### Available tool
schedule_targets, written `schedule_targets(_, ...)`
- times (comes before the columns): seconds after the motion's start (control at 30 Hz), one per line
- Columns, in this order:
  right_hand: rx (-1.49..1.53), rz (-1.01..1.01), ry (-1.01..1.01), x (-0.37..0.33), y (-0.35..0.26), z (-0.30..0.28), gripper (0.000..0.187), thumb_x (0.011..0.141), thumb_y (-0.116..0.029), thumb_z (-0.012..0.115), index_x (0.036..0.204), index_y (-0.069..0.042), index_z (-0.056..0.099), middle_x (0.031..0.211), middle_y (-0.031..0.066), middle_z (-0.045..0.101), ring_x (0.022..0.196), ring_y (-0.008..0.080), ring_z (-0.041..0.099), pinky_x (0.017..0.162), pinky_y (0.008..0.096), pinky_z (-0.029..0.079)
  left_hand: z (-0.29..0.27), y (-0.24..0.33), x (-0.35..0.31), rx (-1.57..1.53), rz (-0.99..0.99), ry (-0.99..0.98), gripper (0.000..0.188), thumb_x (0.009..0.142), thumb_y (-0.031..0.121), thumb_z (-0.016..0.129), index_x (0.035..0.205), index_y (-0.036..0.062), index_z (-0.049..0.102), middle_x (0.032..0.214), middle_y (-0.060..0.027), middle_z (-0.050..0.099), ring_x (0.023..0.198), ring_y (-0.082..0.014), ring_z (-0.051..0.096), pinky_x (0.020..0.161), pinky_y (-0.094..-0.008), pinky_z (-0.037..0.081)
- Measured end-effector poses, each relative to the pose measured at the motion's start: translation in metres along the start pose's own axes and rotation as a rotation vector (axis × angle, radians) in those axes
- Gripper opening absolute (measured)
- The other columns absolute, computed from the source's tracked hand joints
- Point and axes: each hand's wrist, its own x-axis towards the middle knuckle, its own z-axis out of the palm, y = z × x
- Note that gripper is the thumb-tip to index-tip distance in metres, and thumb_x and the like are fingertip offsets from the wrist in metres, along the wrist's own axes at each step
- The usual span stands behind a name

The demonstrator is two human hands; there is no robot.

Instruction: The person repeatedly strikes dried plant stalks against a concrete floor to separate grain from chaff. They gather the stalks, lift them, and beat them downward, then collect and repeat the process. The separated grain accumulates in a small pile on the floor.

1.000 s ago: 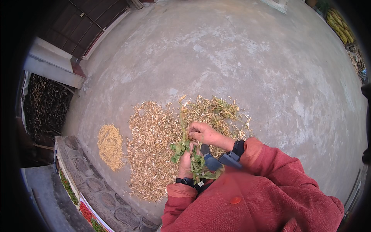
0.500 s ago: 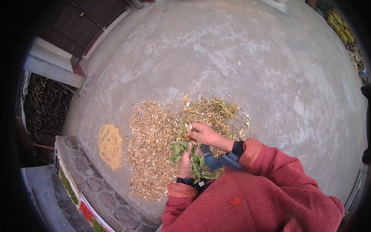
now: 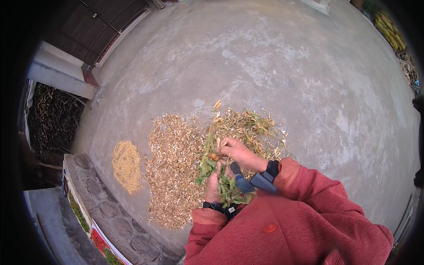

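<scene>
Head view, left hand (image 3: 213, 186) gripping leafy plant (image 3: 204, 170), right hand (image 3: 237, 153) pinching it, both overlapping pods (image 3: 174, 170), grain (image 3: 126, 167) leftward

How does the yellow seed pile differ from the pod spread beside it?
The seed pile is an even pale yellow; the pod spread mixes tan and white. The seed pile is small, the pod spread far larger. The seed pile looks fine-grained, the pod spread coarse and curly. Both lie loose on the concrete floor.
</scene>
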Motion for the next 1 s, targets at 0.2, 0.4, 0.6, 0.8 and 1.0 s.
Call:
schedule_targets(0.2,0.061,-0.015,0.019,0.002,0.008,-0.003,0.005,0.077,-0.005,0.054,0.081,-0.002,0.052,0.074,0.0036,0.055,0.067,0.0109,0.050,0.060,0.0255,0.042,0.004,-0.003,0.002,0.051,0.008,0.074,0.025,0.090,0.040,0.045,0.093,0.0157,0.045,0.054,0.0020,0.033,0.046,-0.0124,0.034,0.043,-0.0262,0.030)
schedule_targets(0.4,0.167,0.014,0.035,-0.001,0.008,-0.005,0.004,0.079,-0.006,0.051,0.081,-0.003,0.050,0.074,0.0017,0.051,0.065,0.0100,0.047,0.058,0.0261,0.041,0.001,-0.001,0.000,0.152,-0.027,0.085,0.025,0.091,0.037,0.046,0.093,0.0124,0.050,0.061,0.0011,0.040,0.052,-0.0124,0.040,0.049,-0.0259,0.035)
schedule_targets(0.6,-0.112,-0.043,0.077,-0.003,0.005,-0.017,0.015,0.083,-0.013,0.053,0.094,-0.002,0.052,0.083,0.0034,0.054,0.073,0.0095,0.050,0.062,0.0249,0.042,0.004,0.001,0.003,0.457,-0.038,0.192,0.028,0.090,0.040,0.046,0.098,0.0132,0.053,0.068,0.0017,0.047,0.057,-0.0096,0.046,0.051,-0.0236,0.038)
schedule_targets(0.8,-0.456,-0.266,0.099,-0.012,-0.007,-0.028,0.035,0.081,-0.019,0.058,0.110,0.000,0.054,0.094,0.0075,0.059,0.081,0.0132,0.055,0.073,0.0282,0.046,0.013,0.000,0.003,0.477,-0.057,0.303,0.031,0.090,0.039,0.047,0.098,0.0109,0.057,0.074,0.0008,0.051,0.060,-0.0089,0.048,0.053,-0.0233,0.039)
schedule_targets(1.0,-0.594,-0.299,0.016,-0.020,-0.005,-0.024,0.031,0.079,-0.015,0.063,0.107,-0.002,0.056,0.089,0.0045,0.059,0.076,0.0119,0.054,0.068,0.0262,0.046,0.016,-0.004,0.004,0.620,-0.139,0.517,0.031,0.087,0.030,0.043,0.099,0.0051,0.057,0.086,-0.0045,0.057,0.072,-0.0138,0.052,0.062,-0.0274,0.042)
